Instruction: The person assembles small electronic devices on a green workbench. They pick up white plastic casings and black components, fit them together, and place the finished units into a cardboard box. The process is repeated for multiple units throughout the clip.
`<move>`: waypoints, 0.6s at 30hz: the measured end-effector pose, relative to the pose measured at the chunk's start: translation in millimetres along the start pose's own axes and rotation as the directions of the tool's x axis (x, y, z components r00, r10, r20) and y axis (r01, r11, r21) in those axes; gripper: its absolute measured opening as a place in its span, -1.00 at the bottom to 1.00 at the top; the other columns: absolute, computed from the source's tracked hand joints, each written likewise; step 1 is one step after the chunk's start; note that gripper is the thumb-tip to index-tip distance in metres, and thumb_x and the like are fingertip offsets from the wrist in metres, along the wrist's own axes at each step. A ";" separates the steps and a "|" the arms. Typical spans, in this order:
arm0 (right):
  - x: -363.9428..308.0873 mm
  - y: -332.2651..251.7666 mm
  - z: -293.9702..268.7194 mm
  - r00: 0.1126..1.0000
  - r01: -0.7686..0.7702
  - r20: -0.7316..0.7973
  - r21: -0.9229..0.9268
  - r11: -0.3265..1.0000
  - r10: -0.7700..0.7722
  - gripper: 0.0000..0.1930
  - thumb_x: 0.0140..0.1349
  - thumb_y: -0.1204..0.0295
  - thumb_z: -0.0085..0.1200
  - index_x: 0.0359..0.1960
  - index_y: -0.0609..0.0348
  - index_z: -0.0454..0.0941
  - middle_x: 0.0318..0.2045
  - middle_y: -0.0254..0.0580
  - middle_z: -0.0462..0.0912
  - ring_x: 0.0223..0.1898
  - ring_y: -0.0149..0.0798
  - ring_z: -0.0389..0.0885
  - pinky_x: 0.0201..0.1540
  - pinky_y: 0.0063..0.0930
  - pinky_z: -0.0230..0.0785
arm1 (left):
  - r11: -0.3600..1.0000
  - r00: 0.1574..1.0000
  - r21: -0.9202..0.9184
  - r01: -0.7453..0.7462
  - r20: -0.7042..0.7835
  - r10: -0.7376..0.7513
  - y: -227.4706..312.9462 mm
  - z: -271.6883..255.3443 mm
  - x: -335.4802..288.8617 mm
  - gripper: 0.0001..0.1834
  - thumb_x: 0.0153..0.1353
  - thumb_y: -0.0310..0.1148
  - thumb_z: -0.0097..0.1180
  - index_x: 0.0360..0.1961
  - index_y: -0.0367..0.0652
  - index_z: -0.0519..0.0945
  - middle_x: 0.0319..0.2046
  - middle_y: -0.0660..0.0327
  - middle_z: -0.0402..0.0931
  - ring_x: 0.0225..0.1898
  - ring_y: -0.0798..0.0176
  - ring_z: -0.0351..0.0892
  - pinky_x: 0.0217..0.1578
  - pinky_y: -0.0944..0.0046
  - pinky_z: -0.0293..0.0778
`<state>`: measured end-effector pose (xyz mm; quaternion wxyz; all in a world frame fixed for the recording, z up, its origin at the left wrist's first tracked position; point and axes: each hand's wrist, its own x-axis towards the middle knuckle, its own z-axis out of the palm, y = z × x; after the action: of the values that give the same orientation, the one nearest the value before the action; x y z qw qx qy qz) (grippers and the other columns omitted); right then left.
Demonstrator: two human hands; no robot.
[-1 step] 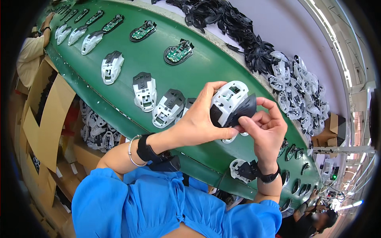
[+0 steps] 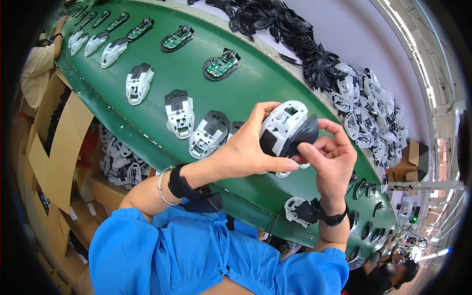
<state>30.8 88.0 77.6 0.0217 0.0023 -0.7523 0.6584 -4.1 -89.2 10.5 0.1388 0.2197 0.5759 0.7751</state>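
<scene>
My left hand [image 2: 246,145] is wrapped round a white and black computer mouse shell [image 2: 286,123], raised above the green work surface [image 2: 182,64] and tilted. My right hand [image 2: 330,156] pinches a ribbed black side panel [image 2: 306,133] between thumb and fingers, against the shell's right flank. Whether the panel is fastened there I cannot tell. Small openings show in the shell's white top. Below my left forearm lie several mouse shells, one white with a dark upper part [image 2: 210,133]. Near my right wrist sits another white shell [image 2: 298,211].
Green circuit boards on black bases [image 2: 221,64] line the far side of the surface. Beyond its edge are heaps of black panels [image 2: 275,24] and white shells [image 2: 368,108]. Cardboard boxes [image 2: 66,152] stand at left. One person's arm [image 2: 56,42] reaches in far left; another person [image 2: 383,273] is lower right.
My right fingers and the black panel have shifted very slightly to the right against the shell. My left hand keeps its hold; the parts on the surface have not moved.
</scene>
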 end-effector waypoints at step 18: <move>7.2 6.3 11.5 0.995 0.090 -0.039 -0.014 0.996 -0.091 -0.48 0.04 0.68 0.26 0.07 0.34 0.35 -0.51 -0.27 0.62 -0.47 -0.49 0.61 -0.39 -0.66 0.53 | 0.927 0.989 -0.346 0.144 0.035 -0.141 14.6 -10.1 1.1 -0.32 0.35 -0.18 0.00 0.31 -0.28 0.00 0.17 0.06 0.20 0.20 0.27 0.25 0.18 0.31 0.25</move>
<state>23.0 77.6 70.2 0.0663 0.0232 -0.7548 0.6521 -9.6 -101.5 22.2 0.2340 0.1530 0.4436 0.8515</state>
